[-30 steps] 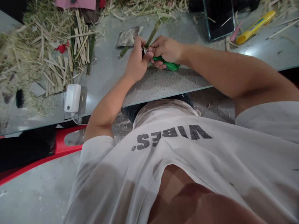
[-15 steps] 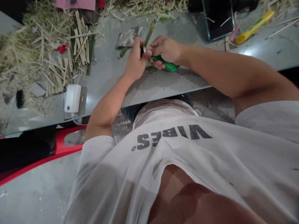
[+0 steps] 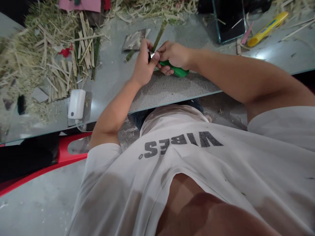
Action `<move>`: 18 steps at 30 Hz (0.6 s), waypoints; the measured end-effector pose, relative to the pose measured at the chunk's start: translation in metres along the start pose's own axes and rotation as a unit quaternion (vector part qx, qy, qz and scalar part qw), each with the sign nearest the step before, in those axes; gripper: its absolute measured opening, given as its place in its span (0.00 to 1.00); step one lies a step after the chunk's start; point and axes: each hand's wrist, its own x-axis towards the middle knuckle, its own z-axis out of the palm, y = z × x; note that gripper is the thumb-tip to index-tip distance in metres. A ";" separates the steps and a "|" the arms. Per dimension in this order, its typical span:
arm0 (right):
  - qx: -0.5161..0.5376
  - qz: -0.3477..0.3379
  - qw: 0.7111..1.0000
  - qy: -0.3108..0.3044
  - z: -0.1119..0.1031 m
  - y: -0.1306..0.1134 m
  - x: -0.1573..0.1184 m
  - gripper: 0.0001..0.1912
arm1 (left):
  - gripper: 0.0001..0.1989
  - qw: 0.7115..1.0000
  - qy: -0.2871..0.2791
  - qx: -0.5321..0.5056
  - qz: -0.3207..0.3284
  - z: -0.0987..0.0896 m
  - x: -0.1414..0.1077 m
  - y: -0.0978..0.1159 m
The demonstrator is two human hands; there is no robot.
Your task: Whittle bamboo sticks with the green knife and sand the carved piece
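Near the table's front edge my two hands meet. My left hand (image 3: 145,64) is closed around a green stick (image 3: 159,36), whose upper end points away from me. A knife with a green handle (image 3: 179,70) lies in the closed fingers of my right hand (image 3: 175,55); its short shiny blade (image 3: 152,54) touches the stick beside my left thumb. Part of the stick and blade is hidden by my fingers. Just behind my left hand, a grey patterned packet (image 3: 134,40) rests on the table over another short green piece (image 3: 129,56).
Split sticks (image 3: 86,46) and a heap of shavings (image 3: 31,65) cover the left of the grey table (image 3: 110,72). A white device (image 3: 76,104) with a cable sits at the front left. Back right are a dark glass-edged slab (image 3: 230,21) and a yellow cutter (image 3: 268,29).
The stick's upper end has shifted slightly to the right. My right hand and the green handle have moved a little toward me, and more of the blade shows.
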 end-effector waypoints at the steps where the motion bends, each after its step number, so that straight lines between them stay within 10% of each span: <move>1: 0.000 -0.002 1.000 -0.003 -0.001 0.000 0.000 0.09 | 0.34 1.000 -0.001 -0.001 -0.001 0.000 0.000 0.004; 18: -0.023 0.009 0.996 0.091 0.015 -0.005 -0.001 0.09 | 0.38 0.993 0.106 0.024 0.036 0.003 0.005 -0.015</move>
